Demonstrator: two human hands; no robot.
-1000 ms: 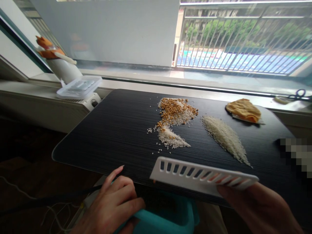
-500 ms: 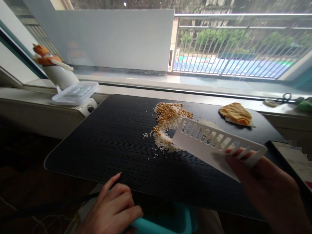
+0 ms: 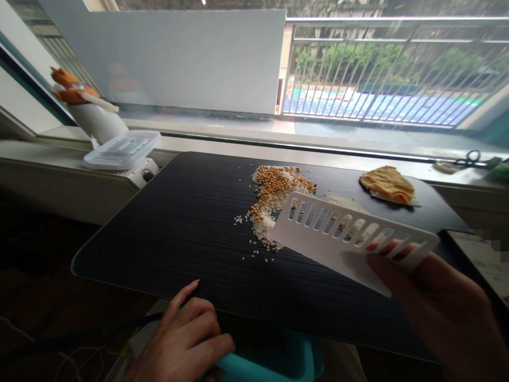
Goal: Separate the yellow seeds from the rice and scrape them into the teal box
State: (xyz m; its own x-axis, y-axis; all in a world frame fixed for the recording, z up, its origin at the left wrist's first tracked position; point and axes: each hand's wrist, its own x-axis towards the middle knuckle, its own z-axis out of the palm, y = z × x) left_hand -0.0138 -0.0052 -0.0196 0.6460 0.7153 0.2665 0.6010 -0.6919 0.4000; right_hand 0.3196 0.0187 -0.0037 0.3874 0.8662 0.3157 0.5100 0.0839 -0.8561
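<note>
Left hand (image 3: 193,337) clasps the teal tub (image 3: 270,373) below the table (image 3: 151,233); the bean-and-rice heap (image 3: 278,183) could scatter if the slotted white strip (image 3: 310,236) near it twists, reaching the plain rice (image 3: 342,201), since the right hand (image 3: 429,289), well apart, pinches only one end

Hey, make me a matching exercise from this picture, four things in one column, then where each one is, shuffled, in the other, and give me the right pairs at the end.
Things
1. White slotted plastic strip
2. Teal plastic tub
3. Small round golden beans
4. Clear flat plastic case

Places
A. On the black tabletop, among white rice grains
B. Left of the tabletop, near the window
C. In the right grip
D. Below the tabletop's near edge, left grip at its rim

Pairs: 1-C, 2-D, 3-A, 4-B
</note>
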